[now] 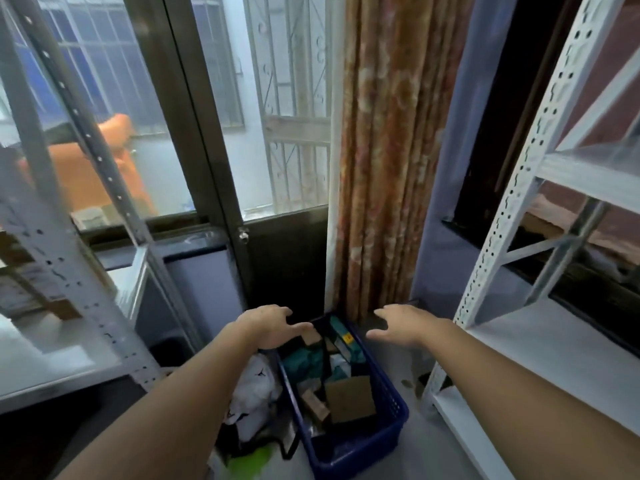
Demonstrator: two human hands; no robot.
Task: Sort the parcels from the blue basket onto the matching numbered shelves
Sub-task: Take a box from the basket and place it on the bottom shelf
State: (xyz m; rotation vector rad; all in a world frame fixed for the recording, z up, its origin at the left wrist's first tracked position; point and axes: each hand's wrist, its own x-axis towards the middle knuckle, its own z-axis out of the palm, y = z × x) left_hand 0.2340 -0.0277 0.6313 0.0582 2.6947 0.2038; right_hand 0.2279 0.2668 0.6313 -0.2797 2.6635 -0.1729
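Note:
A blue basket [391,407] stands on the floor at the bottom centre, between two shelf racks. Several parcels lie in it: a flat brown cardboard box [349,398] near the front, smaller brown boxes [313,405], and teal packets [341,336] at the back. My left hand [268,325] hovers over the basket's far left corner, fingers spread, holding nothing. My right hand [403,323] hangs over the far right corner, fingers apart and empty. Neither hand touches a parcel.
A white metal shelf rack [512,209] rises at the right, its lower board [540,362] bare. A grey rack [59,258] stands at the left with items on its shelves. White and green bags [254,393] lie left of the basket. A glass door and curtain [381,150] stand behind.

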